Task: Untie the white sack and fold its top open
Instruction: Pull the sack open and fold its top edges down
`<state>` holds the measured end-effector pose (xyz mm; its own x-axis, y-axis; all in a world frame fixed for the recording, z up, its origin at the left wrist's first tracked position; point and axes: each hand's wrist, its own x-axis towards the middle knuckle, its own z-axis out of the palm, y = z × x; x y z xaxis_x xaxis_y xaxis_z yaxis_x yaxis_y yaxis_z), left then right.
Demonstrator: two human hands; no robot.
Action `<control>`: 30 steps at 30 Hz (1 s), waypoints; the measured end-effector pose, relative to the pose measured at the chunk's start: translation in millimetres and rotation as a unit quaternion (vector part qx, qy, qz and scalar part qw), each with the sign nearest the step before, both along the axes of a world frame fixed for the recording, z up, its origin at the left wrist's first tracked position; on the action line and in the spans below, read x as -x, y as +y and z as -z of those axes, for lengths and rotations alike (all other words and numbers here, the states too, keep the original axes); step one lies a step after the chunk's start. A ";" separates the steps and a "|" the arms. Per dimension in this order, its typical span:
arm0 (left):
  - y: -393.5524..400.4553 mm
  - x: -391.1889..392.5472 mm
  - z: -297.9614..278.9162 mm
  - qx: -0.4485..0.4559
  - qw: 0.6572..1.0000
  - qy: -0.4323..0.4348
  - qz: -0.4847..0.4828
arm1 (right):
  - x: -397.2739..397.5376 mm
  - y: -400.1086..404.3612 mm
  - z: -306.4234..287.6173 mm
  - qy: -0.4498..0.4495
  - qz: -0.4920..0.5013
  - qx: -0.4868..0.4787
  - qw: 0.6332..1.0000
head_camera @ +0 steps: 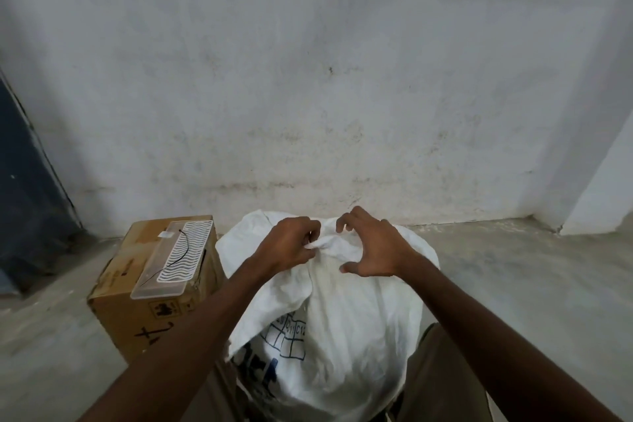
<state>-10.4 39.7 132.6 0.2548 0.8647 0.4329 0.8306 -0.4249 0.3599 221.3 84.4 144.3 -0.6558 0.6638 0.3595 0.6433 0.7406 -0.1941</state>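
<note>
The left hand (291, 245) is pinching the bunched, twisted top (330, 243) of the bulging white woven plastic sack (342, 336), its fingers closed on the fabric. Just beside it, the right hand (371, 247) is hovering with fingers spread and curled in an open claw over the same gathered neck; whether its fingertips are touching the cloth is unclear. The sack, printed with dark blue markings low on its front, is standing directly beneath both hands. Beyond the left hand's outer side, a brown cardboard box (137, 305) is carrying a clear plastic tray (174, 259) with a white wavy-patterned sheet.
</note>
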 end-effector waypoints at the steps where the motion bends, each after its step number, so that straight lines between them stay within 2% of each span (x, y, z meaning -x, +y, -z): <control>1: 1.0 -0.1 -2.2 -0.010 1.000 0.017 0.008 | 1.2 -0.3 -2.6 0.006 -0.002 0.046 0.999; 3: 4.8 -2.6 -0.8 -0.058 0.996 0.054 0.038 | 4.1 -0.7 -2.8 0.007 0.008 0.057 0.998; 6: 4.9 -13.1 8.9 -0.141 0.974 0.142 0.102 | 8.4 -2.2 5.7 -0.026 0.039 -0.047 0.998; 8: 2.4 -16.5 14.9 -0.166 0.964 0.174 0.113 | 8.8 -2.6 15.5 -0.032 0.063 -0.080 0.994; 11: -6.8 -10.9 23.9 -0.063 0.993 0.093 0.027 | 4.0 -3.7 33.5 -0.008 0.089 -0.081 0.993; 14: -14.3 6.8 49.6 0.023 0.988 0.129 -0.077 | -2.3 -2.1 38.4 0.032 0.113 -0.064 0.991; 16: -17.4 19.7 64.6 0.087 0.985 0.112 -0.101 | -2.0 -2.3 35.9 0.035 0.117 -0.068 0.990; 18: -19.0 28.3 68.5 0.092 0.986 0.084 -0.107 | 1.3 -4.6 34.7 0.024 0.128 -0.087 0.988; 21: -16.0 31.9 59.4 -0.001 0.992 0.055 -0.110 | 9.1 -11.7 31.1 -0.009 0.131 -0.156 0.979; 23: -11.6 32.9 43.6 -0.072 0.991 0.020 -0.113 | 16.6 -17.4 28.6 -0.054 0.087 -0.144 0.984; 25: -7.1 31.2 30.2 -0.118 0.987 0.048 -0.095 | 28.8 -24.6 26.3 -0.090 0.058 -0.088 0.990; 27: -6.9 29.7 23.0 -0.152 0.978 0.126 -0.061 | 44.0 -28.5 26.2 -0.048 0.062 0.012 0.997; 30: -11.1 23.4 21.8 -0.138 0.978 0.150 -0.047 | 60.9 -26.2 24.8 0.064 0.068 0.072 0.993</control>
